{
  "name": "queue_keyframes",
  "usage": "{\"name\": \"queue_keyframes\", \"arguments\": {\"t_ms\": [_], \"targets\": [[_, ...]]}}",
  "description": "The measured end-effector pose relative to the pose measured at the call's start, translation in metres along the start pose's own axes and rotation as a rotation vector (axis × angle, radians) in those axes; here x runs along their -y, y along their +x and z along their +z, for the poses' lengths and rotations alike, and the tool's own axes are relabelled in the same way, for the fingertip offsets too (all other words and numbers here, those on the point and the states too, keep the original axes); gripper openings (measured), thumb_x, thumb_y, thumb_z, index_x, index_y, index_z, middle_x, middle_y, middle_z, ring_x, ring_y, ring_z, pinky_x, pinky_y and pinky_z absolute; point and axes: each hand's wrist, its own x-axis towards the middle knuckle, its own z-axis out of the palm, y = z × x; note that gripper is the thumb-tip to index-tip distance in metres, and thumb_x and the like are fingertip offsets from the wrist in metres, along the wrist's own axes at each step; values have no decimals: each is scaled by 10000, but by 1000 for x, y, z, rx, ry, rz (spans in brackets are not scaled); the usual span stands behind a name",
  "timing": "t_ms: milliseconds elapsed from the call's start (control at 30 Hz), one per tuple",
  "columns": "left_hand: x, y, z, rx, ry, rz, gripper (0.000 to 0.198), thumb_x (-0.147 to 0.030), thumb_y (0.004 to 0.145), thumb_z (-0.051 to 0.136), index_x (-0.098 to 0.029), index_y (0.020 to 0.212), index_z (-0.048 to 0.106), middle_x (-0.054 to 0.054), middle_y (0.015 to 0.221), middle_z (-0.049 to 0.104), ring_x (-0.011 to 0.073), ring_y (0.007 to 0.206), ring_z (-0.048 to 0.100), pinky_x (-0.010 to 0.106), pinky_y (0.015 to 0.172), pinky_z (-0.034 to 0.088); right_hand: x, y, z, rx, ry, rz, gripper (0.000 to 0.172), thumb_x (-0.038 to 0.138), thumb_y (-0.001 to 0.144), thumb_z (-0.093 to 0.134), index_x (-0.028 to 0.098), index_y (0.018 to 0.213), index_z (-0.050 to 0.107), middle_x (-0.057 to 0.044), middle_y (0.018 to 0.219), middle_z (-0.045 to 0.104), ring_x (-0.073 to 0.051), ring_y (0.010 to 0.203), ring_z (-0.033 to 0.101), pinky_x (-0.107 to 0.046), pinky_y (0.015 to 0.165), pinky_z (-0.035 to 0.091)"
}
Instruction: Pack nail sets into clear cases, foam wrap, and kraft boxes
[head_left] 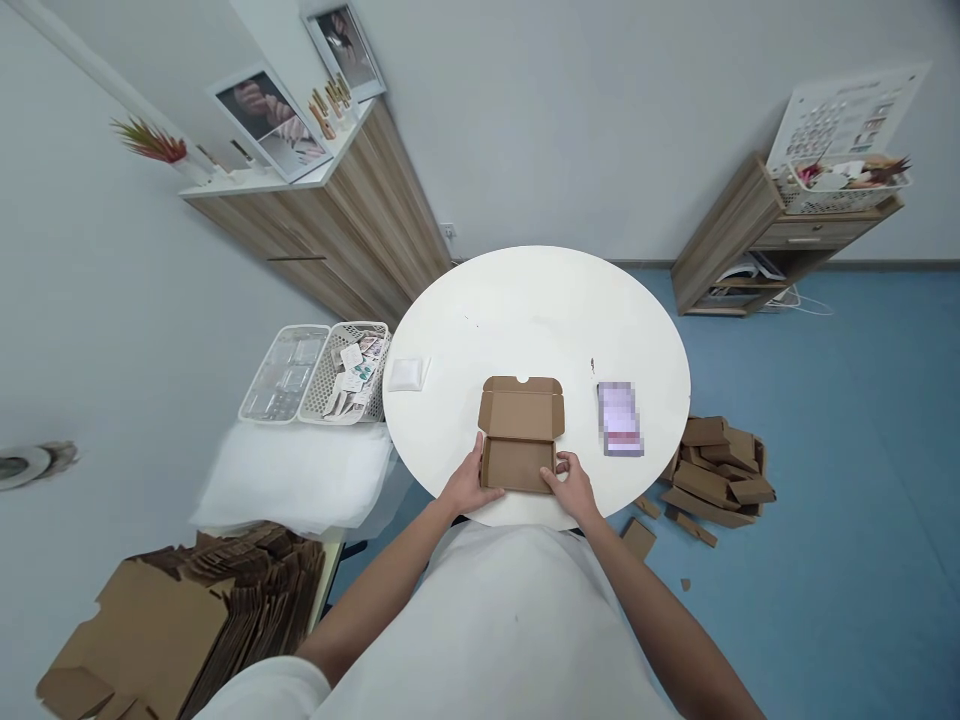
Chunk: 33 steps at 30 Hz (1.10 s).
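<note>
In front of me on the white round table lies a brown cardboard box, its lid folded back away from me. The tray part stands formed, and nothing shows inside it. My left hand grips the box at its left front corner, thumb up along the side wall. On the right, my right hand holds the right wall, with the thumb over the edge into the box. A phone with a blurred screen lies to the right of the box.
White packets lie at the table's left edge. Beyond it are a basket of cards, a clear-compartment basket, white sheets and stacked flat cardboard. Folded boxes are heaped on the floor at right.
</note>
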Motion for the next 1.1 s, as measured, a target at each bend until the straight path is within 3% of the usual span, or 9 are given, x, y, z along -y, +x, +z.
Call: {"name": "queue_keyframes", "arguments": {"t_ms": [67, 167, 267, 367, 500, 667, 833, 1100], "targets": [[5, -5, 6, -48, -41, -68, 1073, -454, 630, 665, -185, 1388, -44, 149, 1247, 437, 239, 1004, 526, 378, 844, 416, -1, -8, -5, 64, 109, 75, 504, 500, 663, 530, 236, 1081, 434, -37, 927, 572, -150, 621, 572, -286, 540, 449], [14, -10, 16, -140, -87, -196, 838, -454, 698, 596, -146, 1358, 183, 145, 1191, 477, 202, 940, 550, 356, 822, 436, -2, -19, -10, 165, 336, 216, 518, 531, 694, 493, 256, 1122, 398, -58, 1064, 523, -107, 530, 572, -254, 434, 443], [16, -12, 20, -179, -194, -279, 604, -441, 746, 539, -135, 1241, 379, 128, 1122, 539, 195, 928, 560, 346, 790, 461, -2, -21, -12, 231, 471, 279, 454, 527, 699, 510, 253, 1054, 438, -56, 1083, 497, -112, 582, 610, -238, 444, 464], [9, -10, 18, -156, -309, -298, 475, -423, 790, 490, -148, 1175, 450, 126, 1116, 568, 205, 952, 568, 341, 755, 479, 0, -14, -10, 236, 530, 288, 376, 501, 697, 541, 233, 955, 481, -44, 1013, 519, -123, 609, 624, -254, 497, 496], [-8, -2, 8, -162, -333, -279, 420, -393, 832, 444, -183, 1196, 454, 103, 1173, 557, 207, 1038, 541, 334, 792, 478, 6, 0, -8, 179, 595, 245, 321, 476, 710, 548, 223, 904, 512, -36, 941, 561, -141, 648, 634, -298, 606, 528], [-18, 13, 2, -163, -361, -209, 448, -366, 842, 423, -210, 1261, 409, 77, 1248, 510, 221, 1119, 488, 362, 863, 447, 14, 11, -8, 137, 579, 148, 381, 486, 744, 501, 224, 1021, 511, -58, 1060, 562, -178, 805, 639, -333, 739, 525], [-15, 18, 3, -100, -395, -143, 493, -379, 843, 407, -233, 1310, 344, 52, 1321, 435, 225, 1176, 434, 367, 896, 425, 13, 9, -5, 117, 590, 121, 464, 500, 762, 470, 234, 1142, 465, -68, 1187, 521, -203, 929, 616, -338, 805, 507], [1, 14, 7, -92, -422, -185, 655, -398, 797, 492, -164, 1354, 242, 111, 1389, 316, 240, 1246, 346, 370, 966, 370, 0, 2, 3, 65, 506, 161, 521, 514, 765, 431, 240, 1207, 393, -86, 1296, 416, -207, 930, 617, -323, 776, 508]]}}
